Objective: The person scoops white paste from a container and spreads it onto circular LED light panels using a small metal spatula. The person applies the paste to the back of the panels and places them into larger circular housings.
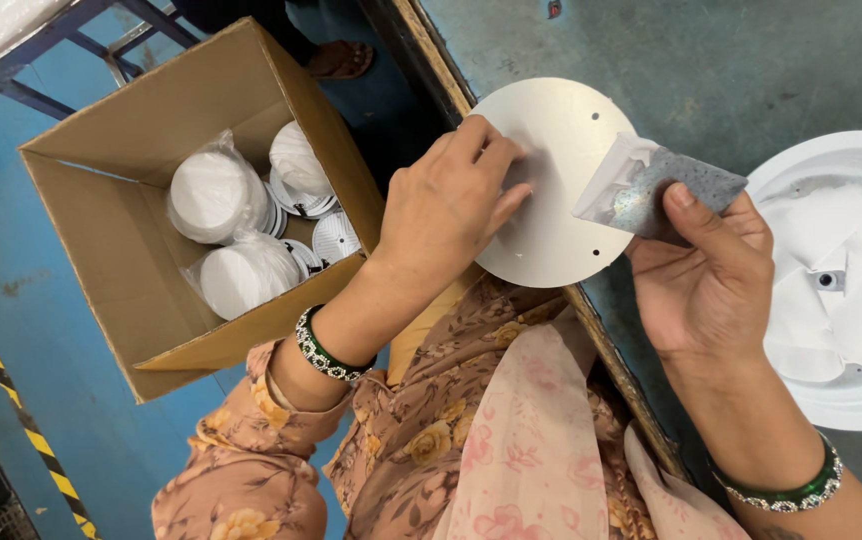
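Observation:
A round white disc point(561, 150) with small holes lies at the edge of the grey table point(711, 70). My left hand point(451, 205) presses down on the disc's left side with its fingers bent. My right hand point(701, 275) pinches a thin clear film point(641, 190) that is lifted off the disc's right side between thumb and fingers. Both wrists wear green bangles.
An open cardboard box point(131, 160) on the blue floor at the left holds bagged stacks of white discs. A large white round housing point(851, 280) with paper pieces inside sits on the table at the right. Black-and-yellow tape runs along the floor at the lower left.

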